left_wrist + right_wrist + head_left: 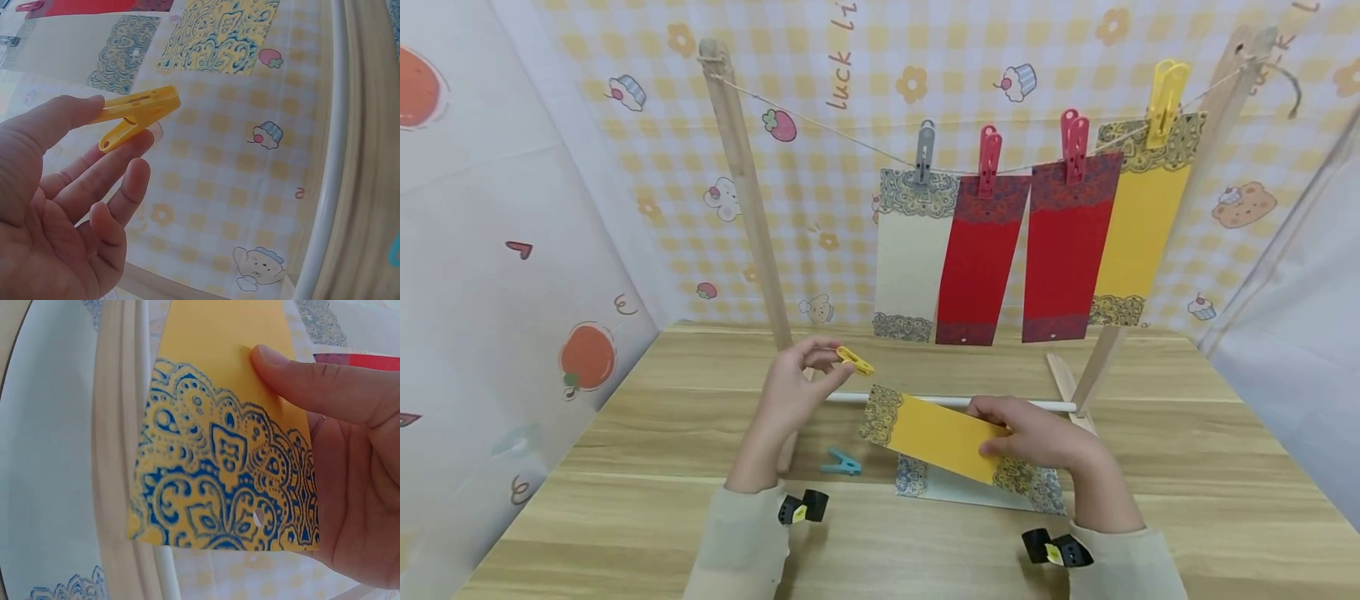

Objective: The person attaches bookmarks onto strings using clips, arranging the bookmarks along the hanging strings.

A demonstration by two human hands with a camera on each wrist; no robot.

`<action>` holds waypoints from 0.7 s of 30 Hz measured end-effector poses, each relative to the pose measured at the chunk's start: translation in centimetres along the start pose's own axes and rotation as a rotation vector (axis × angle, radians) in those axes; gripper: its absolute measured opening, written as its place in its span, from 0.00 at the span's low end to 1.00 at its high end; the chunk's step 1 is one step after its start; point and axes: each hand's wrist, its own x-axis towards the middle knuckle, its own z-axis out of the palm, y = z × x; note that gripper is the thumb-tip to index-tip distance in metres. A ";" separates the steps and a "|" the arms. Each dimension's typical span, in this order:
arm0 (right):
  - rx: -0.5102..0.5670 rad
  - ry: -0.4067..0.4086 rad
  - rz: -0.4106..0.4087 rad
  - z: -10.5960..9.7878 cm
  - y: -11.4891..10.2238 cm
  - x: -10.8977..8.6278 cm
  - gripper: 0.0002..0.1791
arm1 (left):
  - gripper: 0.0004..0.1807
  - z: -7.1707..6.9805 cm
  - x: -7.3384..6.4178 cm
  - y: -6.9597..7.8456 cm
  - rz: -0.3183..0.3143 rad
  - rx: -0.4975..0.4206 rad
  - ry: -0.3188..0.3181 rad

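Between thumb and fingers, my left hand [793, 379] pinches a yellow clothespin [140, 112] by its handles, above the table. My right hand [1033, 429] holds a yellow card [943, 433] with dark patterned ends, thumb on its face near one end. In the right wrist view a small hole shows in the card's blue-patterned end. Under the held card, a whitish card [985, 497] with patterned ends lies on the table, partly hidden. A blue clothespin [841, 463] rests on the table to the left of it.
A string [820, 125] hangs between two wooden posts [741, 167]. Clipped along it are a cream card [910, 258], two red cards [1067, 258] and another yellow card [1142, 225]. A white rod [1037, 406] spans the posts' lower part, behind the held card.
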 end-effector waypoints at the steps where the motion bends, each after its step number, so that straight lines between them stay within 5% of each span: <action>1: -0.006 0.000 0.001 0.0 -0.1 0.0 0.06 | 0.18 -0.1 0.0 0.1 0.008 0.000 0.006; 6: -0.033 0.008 -0.003 0.1 -0.7 0.0 0.06 | 0.18 -0.3 -0.3 0.7 0.039 -0.016 0.027; 21: -0.062 0.041 -0.051 0.1 -2.3 0.0 0.07 | 0.20 -1.2 -0.6 1.9 -0.008 -0.039 0.094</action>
